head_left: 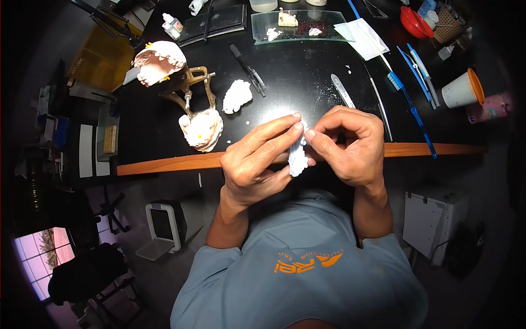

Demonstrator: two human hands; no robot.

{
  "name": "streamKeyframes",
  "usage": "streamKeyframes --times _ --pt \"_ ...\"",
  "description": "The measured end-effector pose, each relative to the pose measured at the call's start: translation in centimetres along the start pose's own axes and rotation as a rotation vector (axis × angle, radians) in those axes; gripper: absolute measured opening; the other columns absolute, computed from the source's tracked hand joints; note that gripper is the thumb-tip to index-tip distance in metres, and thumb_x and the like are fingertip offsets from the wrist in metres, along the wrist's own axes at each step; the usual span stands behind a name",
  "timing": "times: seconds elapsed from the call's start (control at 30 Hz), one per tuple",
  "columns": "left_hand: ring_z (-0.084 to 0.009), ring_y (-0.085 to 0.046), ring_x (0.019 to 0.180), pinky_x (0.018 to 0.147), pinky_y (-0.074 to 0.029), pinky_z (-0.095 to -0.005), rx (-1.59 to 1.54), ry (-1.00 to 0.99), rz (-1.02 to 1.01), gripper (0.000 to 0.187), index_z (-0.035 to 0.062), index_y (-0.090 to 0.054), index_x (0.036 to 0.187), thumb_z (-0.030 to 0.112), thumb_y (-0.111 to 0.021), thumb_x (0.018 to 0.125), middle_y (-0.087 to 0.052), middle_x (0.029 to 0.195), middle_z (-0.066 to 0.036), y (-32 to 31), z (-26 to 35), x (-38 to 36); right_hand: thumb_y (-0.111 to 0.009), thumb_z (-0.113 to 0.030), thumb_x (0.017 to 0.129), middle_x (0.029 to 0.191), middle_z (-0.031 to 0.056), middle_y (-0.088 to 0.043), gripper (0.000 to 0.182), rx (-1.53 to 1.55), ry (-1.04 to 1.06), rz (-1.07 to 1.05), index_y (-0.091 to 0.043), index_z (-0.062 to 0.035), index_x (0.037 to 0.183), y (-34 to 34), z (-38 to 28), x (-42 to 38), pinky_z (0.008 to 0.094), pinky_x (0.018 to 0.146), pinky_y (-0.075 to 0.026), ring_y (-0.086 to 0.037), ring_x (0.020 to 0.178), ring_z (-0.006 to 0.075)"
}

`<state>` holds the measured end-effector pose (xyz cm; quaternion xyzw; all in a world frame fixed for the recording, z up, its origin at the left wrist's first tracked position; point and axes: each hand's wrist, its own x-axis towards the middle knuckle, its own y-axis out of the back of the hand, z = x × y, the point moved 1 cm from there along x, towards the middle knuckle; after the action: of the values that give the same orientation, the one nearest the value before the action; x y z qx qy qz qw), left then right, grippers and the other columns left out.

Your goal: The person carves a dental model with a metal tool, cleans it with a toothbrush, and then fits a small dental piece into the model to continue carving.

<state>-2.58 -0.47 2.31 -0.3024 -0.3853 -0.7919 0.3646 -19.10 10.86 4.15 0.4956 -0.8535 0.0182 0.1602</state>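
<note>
A white lumpy piece, like putty or plaster (297,160), is held up at the desk's front edge. My left hand (255,156) grips it from the left, fingers closed along its top and side. From the right, my right hand (353,143) is closed, its thumb and forefinger pinched at the upper part of the piece. Some of the piece is hidden behind the fingers. Left of my hands stands an opened dental articulator (190,96) with an upper cast (164,60) and a lower cast (201,130). Another white lump (237,96) lies beside it.
Beyond my right hand lies a scalpel-like blade (342,90). A black pen (247,70), a glass plate (263,24) with white bits, a blue toothbrush (411,104) and a white cup (459,92) are on the black desk. The desk has a wooden edge (164,165).
</note>
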Motion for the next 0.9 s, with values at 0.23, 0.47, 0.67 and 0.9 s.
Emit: streamKeyframes --times 0.23,0.47,0.67,0.9 --pt "-0.0298 -0.08 0.104 0.085 -0.067 -0.0353 -0.038 0.002 0.003 0.055 -0.0052 -0.08 0.119 0.003 -0.098 0.068 -0.078 0.121 -0.025 0.18 0.01 -0.06 -0.086 -0.003 0.087 0.077 0.0057 -0.075 0.009 0.023 0.055 -0.039 -0.078 -0.0009 0.084 0.24 0.12 0.11 0.0239 0.061 -0.05 -0.067 0.067 0.0088" --pt "-0.029 -0.08 0.106 0.086 -0.068 -0.0358 -0.04 -0.001 -0.004 0.056 -0.0053 -0.079 0.121 -0.001 -0.096 0.067 -0.077 0.122 -0.025 0.19 0.09 0.04 -0.085 -0.003 0.087 0.078 0.0049 -0.073 0.009 0.03 0.069 -0.035 -0.077 -0.0009 0.085 0.3 0.35 0.18 0.0252 0.061 -0.048 -0.063 0.066 0.0088" --pt "-0.0292 -0.08 0.105 0.085 -0.067 -0.0356 -0.045 0.017 -0.015 0.056 -0.0048 -0.079 0.122 -0.002 -0.095 0.068 -0.078 0.121 -0.025 0.16 0.26 0.02 -0.084 -0.003 0.087 0.076 0.0043 -0.073 0.01 -0.023 0.059 -0.04 -0.075 -0.0008 0.082 0.36 0.19 0.33 0.0252 0.061 -0.047 -0.062 0.066 0.0081" --pt "-0.0283 -0.08 0.105 0.084 -0.067 -0.0346 -0.07 -0.002 -0.002 0.06 -0.0041 -0.079 0.122 0.004 -0.101 0.066 -0.078 0.122 -0.025 0.1 -0.04 -0.31 -0.085 -0.004 0.087 0.075 0.003 -0.072 0.013 0.022 0.003 -0.09 -0.075 -0.0018 0.08 0.43 0.21 0.3 0.0232 0.06 -0.047 -0.061 0.065 0.0058"
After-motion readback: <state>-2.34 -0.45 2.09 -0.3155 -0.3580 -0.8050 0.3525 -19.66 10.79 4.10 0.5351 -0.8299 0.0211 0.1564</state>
